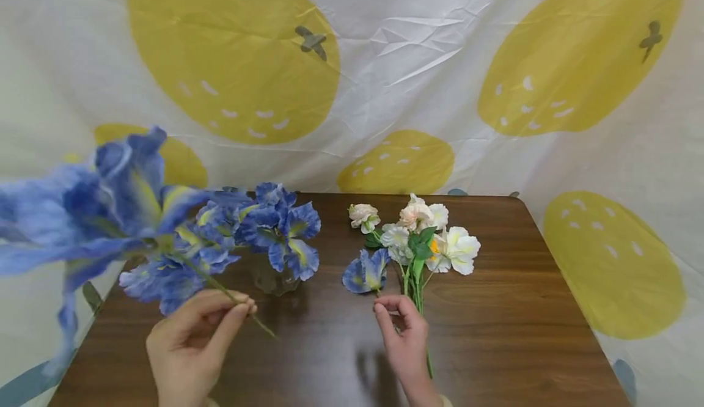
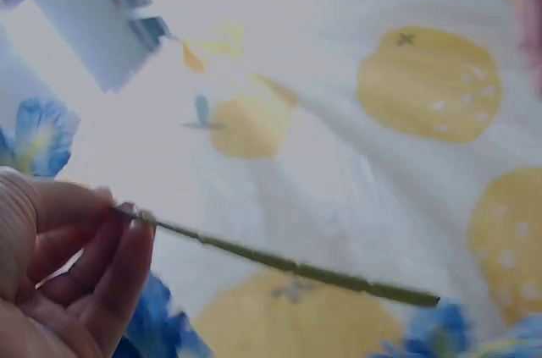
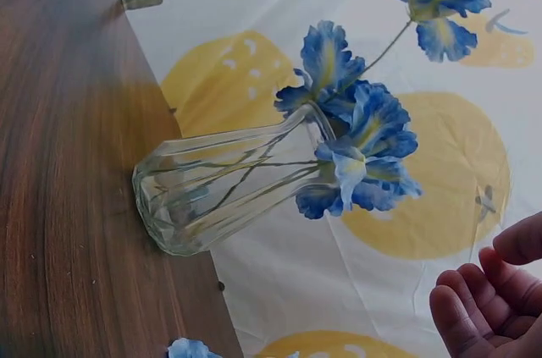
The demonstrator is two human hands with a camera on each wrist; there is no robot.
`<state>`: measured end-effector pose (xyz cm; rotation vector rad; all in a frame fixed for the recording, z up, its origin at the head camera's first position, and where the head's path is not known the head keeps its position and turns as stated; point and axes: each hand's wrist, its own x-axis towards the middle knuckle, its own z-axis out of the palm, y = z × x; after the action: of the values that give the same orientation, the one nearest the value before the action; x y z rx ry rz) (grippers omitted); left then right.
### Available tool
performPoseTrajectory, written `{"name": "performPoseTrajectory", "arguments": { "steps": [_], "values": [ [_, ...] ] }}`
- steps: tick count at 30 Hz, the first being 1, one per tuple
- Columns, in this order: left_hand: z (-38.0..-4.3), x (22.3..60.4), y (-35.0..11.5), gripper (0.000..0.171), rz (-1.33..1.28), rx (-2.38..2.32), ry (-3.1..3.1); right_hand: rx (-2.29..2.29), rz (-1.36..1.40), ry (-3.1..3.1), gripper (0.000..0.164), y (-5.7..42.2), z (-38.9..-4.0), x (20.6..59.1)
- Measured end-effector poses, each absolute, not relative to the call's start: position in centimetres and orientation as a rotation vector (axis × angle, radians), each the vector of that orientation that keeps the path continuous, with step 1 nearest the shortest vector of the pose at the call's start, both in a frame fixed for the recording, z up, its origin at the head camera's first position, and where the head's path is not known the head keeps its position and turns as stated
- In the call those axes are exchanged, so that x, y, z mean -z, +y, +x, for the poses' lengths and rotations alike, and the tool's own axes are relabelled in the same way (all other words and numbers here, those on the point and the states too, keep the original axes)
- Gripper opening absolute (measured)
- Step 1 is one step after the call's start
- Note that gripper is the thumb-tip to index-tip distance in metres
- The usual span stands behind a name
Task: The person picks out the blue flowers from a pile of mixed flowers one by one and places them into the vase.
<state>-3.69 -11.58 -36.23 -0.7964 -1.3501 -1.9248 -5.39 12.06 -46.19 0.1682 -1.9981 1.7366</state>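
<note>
My left hand [image 1: 192, 340] pinches the thin green stem [image 2: 296, 269] of a blue iris [image 1: 134, 202] between thumb and fingertips. Its bloom leans up to the left, close to the camera, and the cut end points down to the right. Behind it stands a clear faceted glass vase [image 3: 229, 172] with several blue irises [image 1: 280, 230], their stems crossing inside the glass. My right hand [image 1: 406, 346] hovers over the table with fingers loosely bent and nothing between them. Just beyond its fingertips in the head view lies another blue iris [image 1: 363, 272].
A bunch of white and pale pink flowers [image 1: 456, 251] with green stems lies on the brown wooden table [image 1: 511, 333], right beside my right hand. Behind the table's back edge hangs a white cloth [image 1: 412, 77] printed with yellow fruit.
</note>
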Motion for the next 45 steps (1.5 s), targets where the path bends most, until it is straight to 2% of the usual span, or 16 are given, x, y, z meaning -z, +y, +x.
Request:
{"name": "performPoseTrajectory", "arguments": {
  "steps": [5,9,12,21,34,39,45],
  "values": [
    [-8.7,33.9,-10.4,0.012,-0.709,1.682,-1.453,-1.756,0.105,-2.006,0.006,12.3,-5.5,46.1],
    [-12.7,34.6,-9.8,0.009,-0.620,1.533,-1.552,-1.748,0.116,-1.977,0.005,12.5,-5.5,46.3],
    [-14.1,35.6,-9.9,0.008,-0.542,1.453,-1.617,-1.728,0.137,-1.947,0.004,12.8,-5.5,46.5],
    [-13.6,37.7,-10.7,0.012,-0.395,1.411,-1.734,-1.710,0.101,-1.949,0.006,13.1,-5.2,47.0],
    [-13.6,38.3,-11.7,0.012,-0.436,1.418,-1.668,-1.741,0.108,-1.950,0.006,12.9,-4.9,47.1],
    [-13.3,38.5,-12.2,0.015,-0.413,1.269,-1.765,-1.738,0.121,-1.943,0.005,12.9,-4.9,47.1],
    [-13.4,38.9,-12.3,0.012,-0.469,1.405,-1.680,-1.738,0.122,-1.948,0.005,12.9,-5.0,47.0]
  ]
}}
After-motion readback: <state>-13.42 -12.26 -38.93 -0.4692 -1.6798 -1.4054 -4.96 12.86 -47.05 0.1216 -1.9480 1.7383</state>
